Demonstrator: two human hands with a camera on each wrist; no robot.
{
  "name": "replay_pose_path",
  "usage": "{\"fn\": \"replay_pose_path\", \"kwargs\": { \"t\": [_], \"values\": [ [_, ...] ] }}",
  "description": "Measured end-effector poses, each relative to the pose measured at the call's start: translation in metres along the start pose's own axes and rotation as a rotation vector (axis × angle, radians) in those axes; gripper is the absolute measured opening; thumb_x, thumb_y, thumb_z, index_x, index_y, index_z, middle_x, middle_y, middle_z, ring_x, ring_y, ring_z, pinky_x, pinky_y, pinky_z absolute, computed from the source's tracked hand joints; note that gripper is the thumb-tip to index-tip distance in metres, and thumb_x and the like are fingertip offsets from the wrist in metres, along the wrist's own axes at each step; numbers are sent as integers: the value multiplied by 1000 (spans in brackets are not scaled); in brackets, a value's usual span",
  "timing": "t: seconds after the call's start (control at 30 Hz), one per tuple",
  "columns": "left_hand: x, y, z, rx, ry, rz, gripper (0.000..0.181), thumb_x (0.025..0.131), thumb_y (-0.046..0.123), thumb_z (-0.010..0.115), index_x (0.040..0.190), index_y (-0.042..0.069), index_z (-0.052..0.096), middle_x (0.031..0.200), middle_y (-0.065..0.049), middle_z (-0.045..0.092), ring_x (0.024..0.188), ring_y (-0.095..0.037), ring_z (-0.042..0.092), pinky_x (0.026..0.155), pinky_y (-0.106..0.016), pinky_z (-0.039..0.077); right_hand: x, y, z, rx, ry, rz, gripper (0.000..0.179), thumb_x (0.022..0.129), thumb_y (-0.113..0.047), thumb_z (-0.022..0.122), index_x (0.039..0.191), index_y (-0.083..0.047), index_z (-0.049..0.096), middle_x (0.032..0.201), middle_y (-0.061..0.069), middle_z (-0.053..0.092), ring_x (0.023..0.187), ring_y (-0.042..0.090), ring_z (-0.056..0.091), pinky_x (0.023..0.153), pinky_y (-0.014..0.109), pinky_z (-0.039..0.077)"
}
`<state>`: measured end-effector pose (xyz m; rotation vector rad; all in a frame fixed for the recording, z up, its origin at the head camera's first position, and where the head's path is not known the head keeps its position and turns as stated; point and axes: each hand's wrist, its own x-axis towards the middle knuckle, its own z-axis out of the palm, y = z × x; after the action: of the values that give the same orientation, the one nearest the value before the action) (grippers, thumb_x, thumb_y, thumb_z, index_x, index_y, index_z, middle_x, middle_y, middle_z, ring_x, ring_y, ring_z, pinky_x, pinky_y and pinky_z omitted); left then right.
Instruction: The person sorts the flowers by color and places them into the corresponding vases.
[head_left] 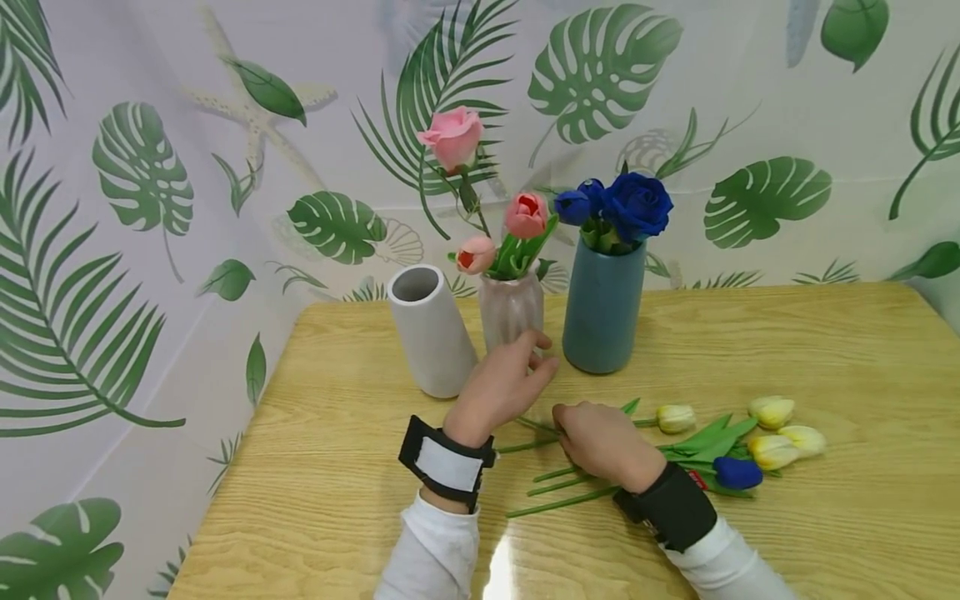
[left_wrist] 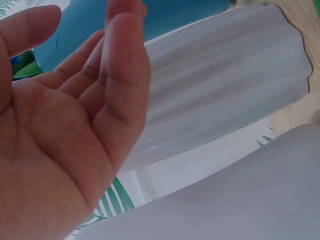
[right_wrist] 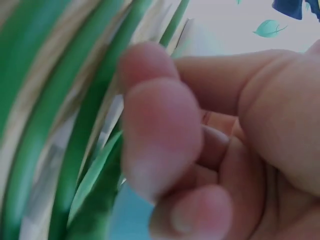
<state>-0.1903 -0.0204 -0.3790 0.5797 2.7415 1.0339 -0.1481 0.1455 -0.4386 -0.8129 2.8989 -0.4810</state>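
My left hand [head_left: 506, 379] is raised just in front of a pearly fluted vase [head_left: 512, 308], its fingers loosely bent and nothing in its grasp. In the left wrist view, the palm [left_wrist: 50, 145] faces the camera beside that vase. My right hand [head_left: 611, 446] is low over green stems [head_left: 562, 504], thumb and fingers curled together. Beside the fingertips in the right wrist view, stems [right_wrist: 95, 90] run past; whether one is pinched is hidden. A pale yellow tulip [head_left: 677, 418] lies right of this hand, with more yellow tulips [head_left: 772, 451] and a blue tulip [head_left: 738, 472] beyond.
A plain white vase [head_left: 431, 333] leans at the left, with no flowers in it. Pink tulips [head_left: 527, 215] and a pink rose [head_left: 453, 140] stand in the fluted vase. A blue vase [head_left: 604, 308] holds blue flowers [head_left: 637, 204]. Behind the wooden table [head_left: 315, 500] hangs a leaf-print cloth [head_left: 337, 150].
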Motion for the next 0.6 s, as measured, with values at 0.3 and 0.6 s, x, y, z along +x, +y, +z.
{"fn": "replay_pose_path", "kwargs": {
  "t": [0.3,0.6],
  "values": [
    [0,-1,0,10,-1,8,34,103,33,51,130,13,58,108,-5,72,89,-16,68,74,-31,53,1,-4,-2,21,68,42,20,99,-6,55,80,-11,53,57,0,39,46,12,38,48,27,26],
    [-1,-1,-1,-4,-5,10,34,103,32,50,129,13,58,107,-5,71,85,-15,66,71,-30,52,7,-6,4,343,206,89,20,101,-1,44,118,3,55,53,-1,39,41,12,29,44,25,23]
  ]
}}
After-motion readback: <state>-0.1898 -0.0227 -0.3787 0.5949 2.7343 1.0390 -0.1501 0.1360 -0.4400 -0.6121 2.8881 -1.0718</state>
